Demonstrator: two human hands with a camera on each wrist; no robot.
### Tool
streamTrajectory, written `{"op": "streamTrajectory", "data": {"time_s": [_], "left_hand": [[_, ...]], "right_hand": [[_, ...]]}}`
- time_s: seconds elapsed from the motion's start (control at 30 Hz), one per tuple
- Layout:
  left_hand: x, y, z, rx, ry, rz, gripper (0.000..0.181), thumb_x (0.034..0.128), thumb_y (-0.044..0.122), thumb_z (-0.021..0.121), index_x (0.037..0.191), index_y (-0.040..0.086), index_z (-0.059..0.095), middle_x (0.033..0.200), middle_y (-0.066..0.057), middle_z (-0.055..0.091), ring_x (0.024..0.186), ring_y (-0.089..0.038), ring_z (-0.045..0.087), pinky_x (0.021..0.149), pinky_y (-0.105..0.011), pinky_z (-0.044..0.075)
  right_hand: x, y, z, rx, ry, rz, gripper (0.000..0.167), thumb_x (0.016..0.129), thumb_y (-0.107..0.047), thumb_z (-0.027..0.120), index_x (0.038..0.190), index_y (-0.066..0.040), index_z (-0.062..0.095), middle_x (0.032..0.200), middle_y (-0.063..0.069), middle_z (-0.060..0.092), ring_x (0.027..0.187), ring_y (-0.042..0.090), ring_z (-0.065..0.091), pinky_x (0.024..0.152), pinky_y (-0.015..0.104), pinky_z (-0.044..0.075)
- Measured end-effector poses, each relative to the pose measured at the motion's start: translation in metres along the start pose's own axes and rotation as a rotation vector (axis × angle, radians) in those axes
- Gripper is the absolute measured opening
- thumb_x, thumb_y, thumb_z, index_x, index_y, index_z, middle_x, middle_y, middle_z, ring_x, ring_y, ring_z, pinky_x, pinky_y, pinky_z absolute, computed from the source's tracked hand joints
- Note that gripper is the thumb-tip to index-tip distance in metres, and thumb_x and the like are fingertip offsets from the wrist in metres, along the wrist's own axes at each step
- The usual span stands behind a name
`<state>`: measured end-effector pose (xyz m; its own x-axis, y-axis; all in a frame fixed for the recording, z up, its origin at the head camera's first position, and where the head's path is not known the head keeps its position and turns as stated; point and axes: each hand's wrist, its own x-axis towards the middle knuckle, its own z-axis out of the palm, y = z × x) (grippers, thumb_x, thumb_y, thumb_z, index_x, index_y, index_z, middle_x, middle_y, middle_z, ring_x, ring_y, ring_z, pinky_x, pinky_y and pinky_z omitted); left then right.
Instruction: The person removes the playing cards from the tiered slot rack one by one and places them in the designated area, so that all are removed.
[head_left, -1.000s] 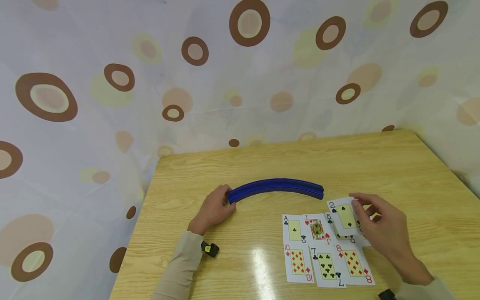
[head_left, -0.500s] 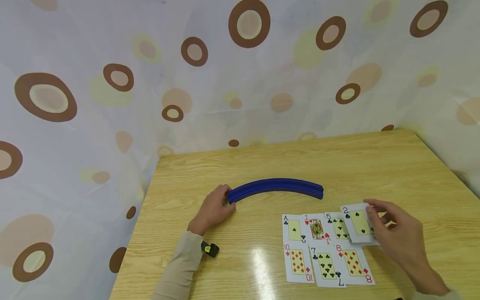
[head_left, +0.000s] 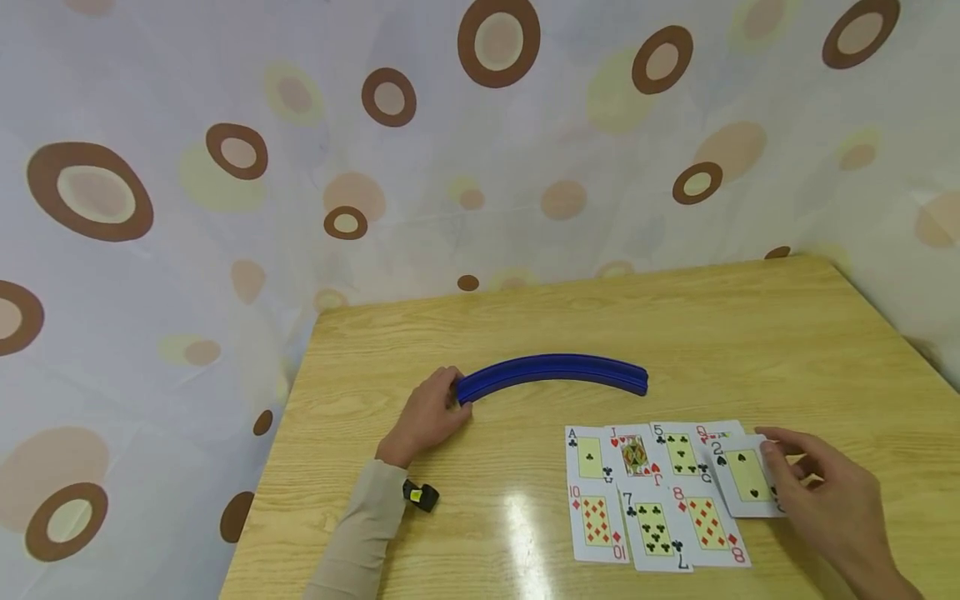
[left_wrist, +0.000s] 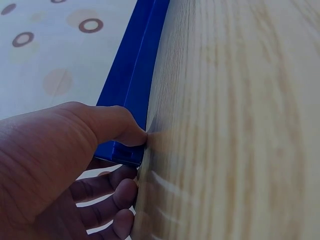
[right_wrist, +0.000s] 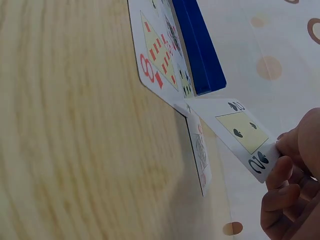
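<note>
My left hand [head_left: 427, 417] grips the left end of a curved blue card holder [head_left: 555, 367], thumb on its near side in the left wrist view. My right hand [head_left: 836, 492] pinches the two of spades [head_left: 746, 477] by its right edge. That card is tilted, and in the right wrist view it stands above the table. It partly hides a red queen [head_left: 723, 429]. Left of the queen lie the five of clubs [head_left: 681, 454], jack of hearts [head_left: 633, 455] and ace of clubs [head_left: 589, 457], face up.
A nearer row holds the ten of diamonds [head_left: 596, 521], seven of clubs [head_left: 652, 529] and eight of diamonds [head_left: 707, 523]. The wooden table [head_left: 450, 542] meets a patterned cloth [head_left: 525, 233] at the back. A black wrist device [head_left: 422, 495] sits by my left sleeve.
My right hand has moved right and nearer with the two of spades, uncovering the five of clubs and part of the red queen. The left hand and card holder have stayed put.
</note>
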<state>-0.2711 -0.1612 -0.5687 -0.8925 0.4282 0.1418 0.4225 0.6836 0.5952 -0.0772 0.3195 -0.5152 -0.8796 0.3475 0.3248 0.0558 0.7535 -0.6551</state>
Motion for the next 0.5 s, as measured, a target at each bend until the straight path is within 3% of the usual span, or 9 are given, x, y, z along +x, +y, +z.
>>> {"op": "streamTrajectory", "data": {"time_s": [0.1, 0.2, 0.33, 0.5], "left_hand": [[-0.001, 0.007, -0.005, -0.016, 0.002, 0.006, 0.026, 0.0982, 0.025, 0.075, 0.118, 0.011, 0.065, 0.097, -0.003, 0.062, 0.080, -0.015, 0.056, 0.071, -0.031, 0.046], [-0.001, 0.006, -0.005, -0.015, 0.007, 0.012, 0.025, 0.0976, 0.024, 0.075, 0.117, 0.011, 0.065, 0.097, -0.002, 0.062, 0.079, -0.014, 0.055, 0.070, -0.030, 0.046], [-0.003, 0.003, -0.004, -0.017, 0.005, 0.014, 0.026, 0.0976, 0.024, 0.075, 0.118, 0.011, 0.065, 0.097, -0.003, 0.062, 0.079, -0.014, 0.056, 0.071, -0.030, 0.046], [-0.003, -0.006, 0.000, 0.006, 0.008, 0.009, 0.028, 0.0988, 0.028, 0.075, 0.120, 0.012, 0.066, 0.097, -0.001, 0.062, 0.080, -0.013, 0.055, 0.071, -0.030, 0.046]], "right_hand": [[-0.004, 0.003, -0.003, -0.018, -0.001, 0.016, 0.022, 0.100, -0.004, 0.073, 0.121, -0.006, 0.080, 0.088, -0.030, 0.059, 0.065, -0.010, 0.048, 0.053, 0.016, 0.038], [-0.007, 0.005, -0.004, -0.043, -0.001, 0.022, 0.023, 0.100, -0.002, 0.072, 0.121, -0.004, 0.080, 0.090, -0.003, 0.073, 0.064, -0.009, 0.047, 0.052, 0.016, 0.038], [-0.009, 0.009, -0.004, -0.076, -0.025, 0.059, 0.024, 0.102, -0.004, 0.069, 0.124, -0.003, 0.078, 0.101, 0.023, 0.076, 0.063, -0.008, 0.046, 0.052, 0.017, 0.037], [-0.009, 0.013, -0.007, -0.113, -0.078, 0.107, 0.025, 0.105, -0.008, 0.067, 0.128, -0.001, 0.076, 0.103, 0.025, 0.074, 0.064, -0.006, 0.046, 0.053, 0.018, 0.037]]}}
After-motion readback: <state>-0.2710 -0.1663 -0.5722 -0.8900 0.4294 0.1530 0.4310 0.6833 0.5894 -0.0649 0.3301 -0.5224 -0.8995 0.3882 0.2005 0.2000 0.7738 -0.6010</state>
